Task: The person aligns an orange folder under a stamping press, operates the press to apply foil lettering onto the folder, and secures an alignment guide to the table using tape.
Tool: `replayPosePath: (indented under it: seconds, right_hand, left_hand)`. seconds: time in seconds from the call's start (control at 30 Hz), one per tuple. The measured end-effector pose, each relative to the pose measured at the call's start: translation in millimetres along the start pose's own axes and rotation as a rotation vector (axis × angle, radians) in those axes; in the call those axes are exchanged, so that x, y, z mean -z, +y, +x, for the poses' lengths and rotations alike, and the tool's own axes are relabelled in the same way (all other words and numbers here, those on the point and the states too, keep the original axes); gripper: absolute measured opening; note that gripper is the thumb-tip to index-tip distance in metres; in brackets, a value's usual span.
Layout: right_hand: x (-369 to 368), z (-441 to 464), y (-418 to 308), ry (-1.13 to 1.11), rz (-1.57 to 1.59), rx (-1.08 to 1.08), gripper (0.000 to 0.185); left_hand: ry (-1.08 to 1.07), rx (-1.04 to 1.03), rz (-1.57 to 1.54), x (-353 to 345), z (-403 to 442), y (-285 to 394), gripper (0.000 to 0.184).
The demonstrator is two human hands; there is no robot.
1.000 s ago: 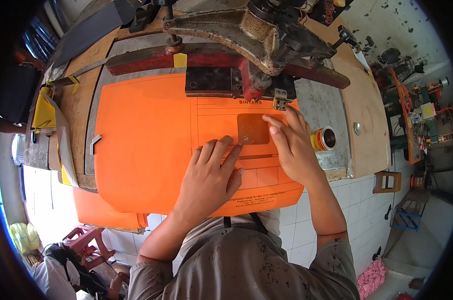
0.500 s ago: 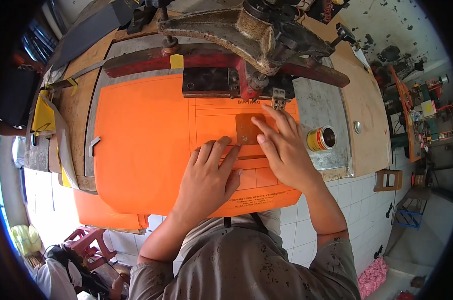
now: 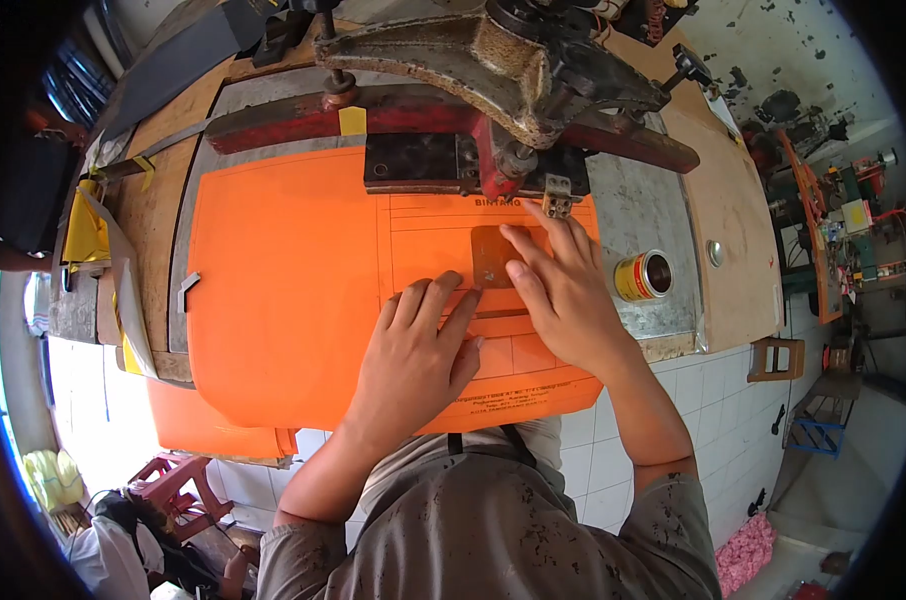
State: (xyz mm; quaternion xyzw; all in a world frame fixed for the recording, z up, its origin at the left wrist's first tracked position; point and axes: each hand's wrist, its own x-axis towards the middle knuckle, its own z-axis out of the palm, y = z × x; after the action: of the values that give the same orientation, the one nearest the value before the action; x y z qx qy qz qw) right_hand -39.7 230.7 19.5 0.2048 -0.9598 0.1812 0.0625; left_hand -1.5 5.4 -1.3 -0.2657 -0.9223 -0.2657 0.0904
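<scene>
A large orange printed sheet (image 3: pixel 283 290) lies on the metal-topped table, its front edge hanging toward my lap. On its printed right part sits a small brown rectangle with rounded corners (image 3: pixel 490 262); I cannot tell its material. My left hand (image 3: pixel 418 345) rests on the sheet, fingers spread, the index tip near the rectangle's lower left corner. My right hand (image 3: pixel 568 285) is open, with thumb and index finger at the rectangle's right edge and another finger reaching toward a small metal block (image 3: pixel 557 197) under the clamp. Neither hand grasps anything.
A heavy clamp frame with a red bar (image 3: pixel 393 112) and black plate (image 3: pixel 413 165) spans the sheet's back edge. An open yellow-and-red tin (image 3: pixel 643 276) stands at right, near a round metal lid (image 3: pixel 715 254). More orange sheets (image 3: pixel 218 425) lie lower left; a person sits beyond.
My right hand has shifted very slightly, its thumb and index finger moving a little up and left along the brown rectangle. My left hand stays in place.
</scene>
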Motion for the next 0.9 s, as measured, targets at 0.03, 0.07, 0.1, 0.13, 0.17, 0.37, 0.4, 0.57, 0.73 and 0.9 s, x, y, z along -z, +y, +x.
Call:
replayPosePath:
  seconds: [0.03, 0.07, 0.1, 0.13, 0.17, 0.37, 0.4, 0.57, 0.73, 0.9]
  right_hand:
    - [-2.4, 2.1, -2.5, 0.001, 0.018, 0.002, 0.048]
    - [-4.0, 3.2, -3.7, 0.002, 0.036, 0.006, 0.048]
    - [-4.9, 2.4, -3.3, 0.01, 0.025, 0.028, 0.048]
    - [-6.3, 0.8, -3.3, 0.016, 0.014, 0.05, 0.047]
    - [-7.2, 0.2, -3.4, 0.022, 0.004, 0.073, 0.047]
    - [-0.7, 1.8, -2.7, 0.013, -0.084, 0.043, 0.046]
    - [-0.1, 0.6, -4.7, 0.033, -0.09, 0.087, 0.045]
    - [6.2, -5.8, 1.3, 0.013, -0.092, 0.049, 0.041]
    - [7.8, -8.0, -1.1, -0.011, -0.063, 0.066, 0.038]
    - [16.2, -18.3, -4.4, -0.052, -0.058, 0.121, 0.036]
  left_hand:
    - [0.0, -0.001, 0.001, 0.2, 0.1, -0.2, 0.045]
    - [0.001, 0.0, 0.002, 0.4, 0.2, -0.3, 0.045]
    - [0.001, -0.001, 0.003, 0.4, 0.3, -0.2, 0.045]
    - [0.0, -0.001, 0.005, 0.4, 0.2, -0.2, 0.045]
    - [0.0, -0.001, 0.006, 0.6, -0.1, -0.3, 0.045]
    - [-0.001, -0.001, -0.004, 1.3, 0.9, 0.4, 0.045]
    - [-0.001, -0.001, -0.004, 1.5, 1.0, 0.7, 0.045]
    - [-0.007, 0.007, 0.004, 1.8, 0.9, 1.5, 0.046]
    - [-0.003, 0.001, -0.002, 1.3, 1.1, 1.4, 0.046]
    - [-0.009, 0.009, -0.005, 2.3, 1.0, 1.7, 0.047]
